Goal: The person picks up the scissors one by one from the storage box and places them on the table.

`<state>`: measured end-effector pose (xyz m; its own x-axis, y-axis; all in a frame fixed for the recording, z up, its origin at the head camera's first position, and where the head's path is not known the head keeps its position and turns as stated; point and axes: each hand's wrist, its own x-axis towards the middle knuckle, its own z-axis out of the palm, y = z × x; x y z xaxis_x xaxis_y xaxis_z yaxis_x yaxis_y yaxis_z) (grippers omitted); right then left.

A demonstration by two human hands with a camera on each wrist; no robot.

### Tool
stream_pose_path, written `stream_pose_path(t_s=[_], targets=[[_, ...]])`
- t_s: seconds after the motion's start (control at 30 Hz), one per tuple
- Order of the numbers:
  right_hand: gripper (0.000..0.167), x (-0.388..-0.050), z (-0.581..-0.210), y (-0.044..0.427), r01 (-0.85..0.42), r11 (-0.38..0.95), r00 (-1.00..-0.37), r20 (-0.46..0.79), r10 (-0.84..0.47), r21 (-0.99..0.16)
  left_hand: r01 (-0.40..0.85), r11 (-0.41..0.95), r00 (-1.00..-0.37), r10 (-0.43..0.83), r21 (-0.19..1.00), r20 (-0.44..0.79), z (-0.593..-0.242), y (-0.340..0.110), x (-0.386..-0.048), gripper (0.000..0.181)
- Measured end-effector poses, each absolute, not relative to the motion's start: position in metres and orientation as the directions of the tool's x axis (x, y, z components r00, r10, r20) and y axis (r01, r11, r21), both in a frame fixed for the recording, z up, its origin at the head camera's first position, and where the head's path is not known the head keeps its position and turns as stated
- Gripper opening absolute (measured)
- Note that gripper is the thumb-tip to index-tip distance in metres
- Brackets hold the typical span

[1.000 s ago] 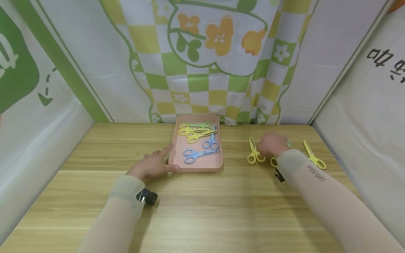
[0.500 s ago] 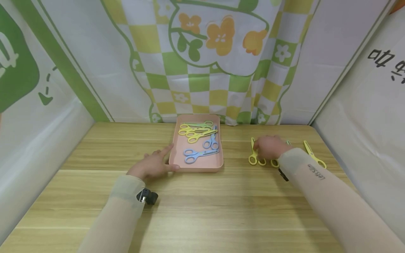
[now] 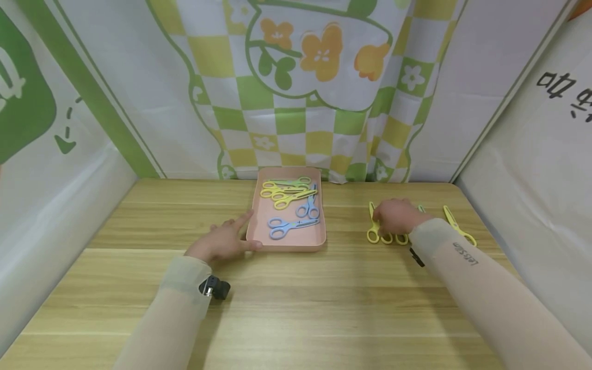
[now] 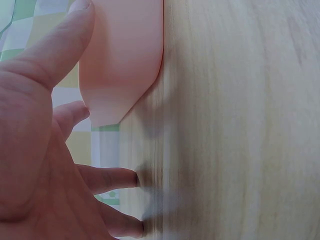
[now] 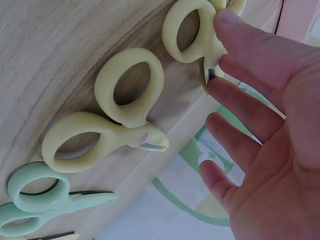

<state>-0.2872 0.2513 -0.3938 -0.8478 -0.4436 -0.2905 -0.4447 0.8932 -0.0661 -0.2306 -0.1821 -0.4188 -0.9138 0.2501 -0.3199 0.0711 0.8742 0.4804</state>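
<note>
My left hand (image 3: 221,242) rests at the near left corner of a pink tray (image 3: 287,248). Its thumb and index finger touch the tray's walls, with the fingers fairly straight. On the right, my right hand (image 3: 399,216) pinches a pair of yellow scissors (image 5: 200,54) by the middle, between thumb and fingers. These scissors lie on the table, blades toward the curtain. Beside that hand lie a second yellow pair of scissors (image 5: 117,137) and a green pair of scissors (image 5: 57,204), both partly hidden in the head view. Further right is another yellow pair (image 3: 455,224).
Inside the tray lie blue scissors (image 3: 285,226), a second blue pair, two yellow pairs of scissors and a green pair, some overlapping. A checkered curtain (image 3: 319,123) hangs behind the wooden table (image 3: 296,308). White fabric walls (image 3: 536,169) flank both sides.
My right hand first moved slightly left onto the nearest yellow scissors, then shifted a little right, with those scissors sliding along. My left hand and the tray stay put.
</note>
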Motion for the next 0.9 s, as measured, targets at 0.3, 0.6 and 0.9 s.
stream_pose_path(t_s=[0.3,0.6,0.9], targets=[[0.037,-0.287,-0.392,0.251,-0.448,0.891,-0.846,-0.289,-0.449,-0.072,0.081,0.872,-0.913,0.259,0.483,-0.314,-0.419,-0.183,-0.231,0.103],[0.032,-0.287,-0.380,0.239,-0.425,0.898,-0.859,-0.264,-0.439,-0.109,0.076,0.876,-0.915,0.251,0.475,-0.316,-0.420,-0.183,-0.232,0.103],[0.076,-0.268,-0.378,0.156,-0.517,0.844,-0.834,-0.138,-0.534,-0.140,0.077,0.876,-0.911,0.256,0.476,-0.323,-0.419,-0.183,-0.232,0.103]])
